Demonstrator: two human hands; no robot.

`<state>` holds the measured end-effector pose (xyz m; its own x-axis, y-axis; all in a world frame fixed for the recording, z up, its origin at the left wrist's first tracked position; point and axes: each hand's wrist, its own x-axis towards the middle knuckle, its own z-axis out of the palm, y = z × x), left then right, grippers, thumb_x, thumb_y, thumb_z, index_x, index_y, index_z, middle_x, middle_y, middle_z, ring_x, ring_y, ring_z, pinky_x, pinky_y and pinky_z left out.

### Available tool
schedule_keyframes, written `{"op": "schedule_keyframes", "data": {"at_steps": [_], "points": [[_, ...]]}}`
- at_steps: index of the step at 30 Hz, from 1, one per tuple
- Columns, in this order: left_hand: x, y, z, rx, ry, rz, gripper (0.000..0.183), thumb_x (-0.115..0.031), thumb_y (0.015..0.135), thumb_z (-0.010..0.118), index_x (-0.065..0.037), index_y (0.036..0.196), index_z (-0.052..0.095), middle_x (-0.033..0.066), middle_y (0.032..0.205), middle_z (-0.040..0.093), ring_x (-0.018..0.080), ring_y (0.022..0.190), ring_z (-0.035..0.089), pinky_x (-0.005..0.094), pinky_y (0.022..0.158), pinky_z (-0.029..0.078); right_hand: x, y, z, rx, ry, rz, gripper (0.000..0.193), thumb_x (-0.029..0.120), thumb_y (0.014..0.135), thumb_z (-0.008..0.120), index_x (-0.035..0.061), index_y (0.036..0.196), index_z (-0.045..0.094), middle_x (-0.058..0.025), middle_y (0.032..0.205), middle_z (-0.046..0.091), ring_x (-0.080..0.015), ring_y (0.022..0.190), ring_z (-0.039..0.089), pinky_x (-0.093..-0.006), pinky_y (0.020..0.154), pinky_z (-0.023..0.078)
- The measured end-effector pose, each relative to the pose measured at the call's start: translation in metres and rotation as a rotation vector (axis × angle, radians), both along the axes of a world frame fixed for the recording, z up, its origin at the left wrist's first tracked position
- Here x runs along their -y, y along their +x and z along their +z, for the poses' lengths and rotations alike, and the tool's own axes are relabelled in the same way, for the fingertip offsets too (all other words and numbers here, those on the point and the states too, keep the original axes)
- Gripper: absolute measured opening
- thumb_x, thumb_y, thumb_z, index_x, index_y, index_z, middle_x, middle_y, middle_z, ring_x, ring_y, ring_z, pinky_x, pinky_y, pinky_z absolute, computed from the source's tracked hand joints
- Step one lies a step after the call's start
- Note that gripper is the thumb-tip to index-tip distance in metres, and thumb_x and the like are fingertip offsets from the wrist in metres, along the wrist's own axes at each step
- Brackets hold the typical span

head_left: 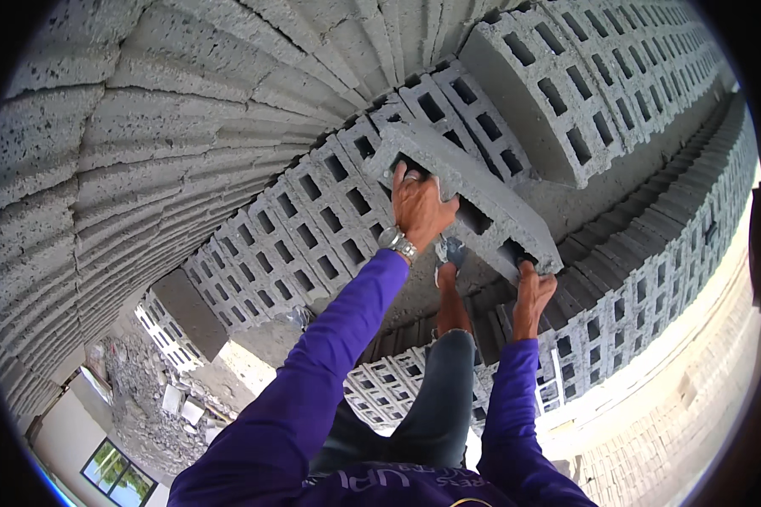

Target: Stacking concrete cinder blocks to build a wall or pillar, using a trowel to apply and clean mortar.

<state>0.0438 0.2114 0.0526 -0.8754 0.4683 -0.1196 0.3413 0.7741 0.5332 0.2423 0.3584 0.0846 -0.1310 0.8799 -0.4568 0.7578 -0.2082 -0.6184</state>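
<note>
A grey hollow concrete block (499,188) is tilted between my hands, its row of rectangular holes facing me. My left hand (421,204), with a ring and a metal wristwatch, is closed on the block's upper left end, fingers hooked into the first hole. At the lower right end, my right hand (533,294) grips the block with fingers at the last hole. Directly behind the held block lie stacked hollow blocks (313,220) with their holes facing up; whether it touches them I cannot tell.
A tall wall of stacked blocks (144,110) rises on the left. More blocks stand at the upper right (600,68), and a long low row (643,270) curves along the right. Rubble (152,397) lies at the lower left. My foot (452,253) stands between the rows.
</note>
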Motion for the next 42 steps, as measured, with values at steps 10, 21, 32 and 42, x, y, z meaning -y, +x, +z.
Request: {"op": "schedule_keyframes", "data": {"at_steps": [10,21,32,42], "points": [[0.364,0.205,0.029,0.449,-0.266,0.738,0.046,-0.044,0.069,0.071,0.001,0.077,0.070,0.0205,0.079,0.069,0.0341,0.085,0.066,0.0401,0.099,0.038,0.253,0.011,0.031,0.450,0.081,1.003,0.044,0.029,0.062,0.070,-0.0125,0.073,0.060,-0.0302,0.076,0.064,-0.0421,0.075,0.065,-0.0464,0.068,0.049],[0.654,0.289,-0.029,0.387,-0.171,1.926,0.057,-0.048,0.066,0.075,0.008,0.073,0.068,0.0276,0.076,0.067,0.0441,0.082,0.065,0.0463,0.083,0.048,0.672,-0.144,-0.044,0.254,0.160,2.158,0.041,0.034,0.074,0.071,-0.0056,0.083,0.064,-0.0263,0.086,0.066,-0.0421,0.080,0.066,-0.0479,0.072,0.053],[0.738,0.252,-0.045,0.610,0.262,1.942,0.058,-0.047,0.081,0.068,0.010,0.093,0.068,0.0281,0.088,0.069,0.0429,0.086,0.068,0.0432,0.080,0.052,0.867,-0.191,-0.072,-0.344,0.776,2.365,0.039,0.026,0.078,0.070,-0.0047,0.103,0.064,-0.0212,0.102,0.065,-0.0358,0.101,0.060,-0.0525,0.092,0.041],[0.760,0.337,-0.036,0.971,0.813,2.064,0.064,-0.045,0.078,0.078,0.011,0.106,0.063,0.0188,0.104,0.068,0.0261,0.095,0.064,0.0357,0.088,0.047,0.874,-0.115,-0.053,-0.123,0.643,2.552,0.059,0.032,0.075,0.079,-0.0098,0.109,0.057,-0.0266,0.103,0.063,-0.0404,0.118,0.052,-0.0515,0.107,0.031]]}}
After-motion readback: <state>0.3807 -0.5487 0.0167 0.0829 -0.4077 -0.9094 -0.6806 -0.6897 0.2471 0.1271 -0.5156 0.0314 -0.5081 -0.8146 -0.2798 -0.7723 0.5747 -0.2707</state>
